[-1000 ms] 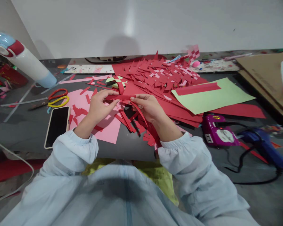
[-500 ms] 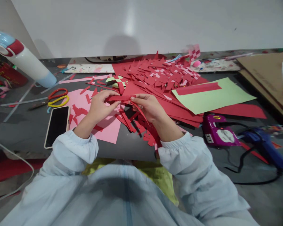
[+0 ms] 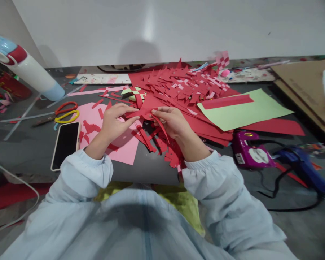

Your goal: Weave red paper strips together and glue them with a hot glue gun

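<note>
Between my two hands a red paper strip [image 3: 144, 113] is stretched above the table. My left hand [image 3: 115, 121] pinches its left end between thumb and fingers. At the other end my right hand [image 3: 171, 122] grips the strip, and a narrow red length curls down below the right thumb. Under my left hand lies a pink sheet [image 3: 124, 151] with red scraps on it. Loose red strips [image 3: 146, 139] lie below the held paper. Just behind my hands spreads a big heap of cut and woven red paper [image 3: 175, 86].
Scissors [image 3: 66, 112] with red and yellow handles and a phone [image 3: 66, 146] lie left. A bottle [image 3: 40, 74] stands behind them. Right are a light green sheet [image 3: 249, 112], a purple box [image 3: 253, 151], a blue glue gun [image 3: 304, 164] and cardboard [image 3: 305, 86].
The red strip has tilted and turned between my fingers, its face now showing differently. Both hands stay in nearly the same place.
</note>
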The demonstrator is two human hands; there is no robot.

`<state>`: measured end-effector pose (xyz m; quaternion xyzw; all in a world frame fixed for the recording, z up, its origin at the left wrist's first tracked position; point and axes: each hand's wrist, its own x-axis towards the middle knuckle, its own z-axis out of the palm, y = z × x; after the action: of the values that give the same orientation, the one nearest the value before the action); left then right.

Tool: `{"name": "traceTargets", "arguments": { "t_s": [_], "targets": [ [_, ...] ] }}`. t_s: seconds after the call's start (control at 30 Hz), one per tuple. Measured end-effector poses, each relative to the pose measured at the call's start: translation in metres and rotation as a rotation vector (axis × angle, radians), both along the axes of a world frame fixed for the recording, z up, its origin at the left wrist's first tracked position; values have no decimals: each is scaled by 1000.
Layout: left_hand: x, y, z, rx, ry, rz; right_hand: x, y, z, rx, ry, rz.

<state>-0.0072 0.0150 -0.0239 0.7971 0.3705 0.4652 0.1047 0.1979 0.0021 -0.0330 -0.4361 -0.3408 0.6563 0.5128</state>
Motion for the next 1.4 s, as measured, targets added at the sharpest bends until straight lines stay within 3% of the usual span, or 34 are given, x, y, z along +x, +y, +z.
{"name": "traceTargets", "arguments": {
  "t_s": [0.23,0.5,0.73,0.9,1.0,1.13,1.4],
  "targets": [
    [2,-1,1,-181,-91,5,4,3,-2,64,-48,-72],
    [1,1,1,-225,-117,59,7,5,3,66,-74,-142],
    [-4,3,0,-32,-7,230,18,1,17,84,-63,-130],
    [-6,1,1,92,182,213,24,-10,33,148,-10,-7],
    [-7,-2,1,130,249,200,24,-13,37,221,-12,-59],
    [-6,-3,-2,167,332,154,24,-13,37,296,19,-161],
    [-3,-4,-2,314,379,90,25,-4,24,360,76,-185]
  ]
}}
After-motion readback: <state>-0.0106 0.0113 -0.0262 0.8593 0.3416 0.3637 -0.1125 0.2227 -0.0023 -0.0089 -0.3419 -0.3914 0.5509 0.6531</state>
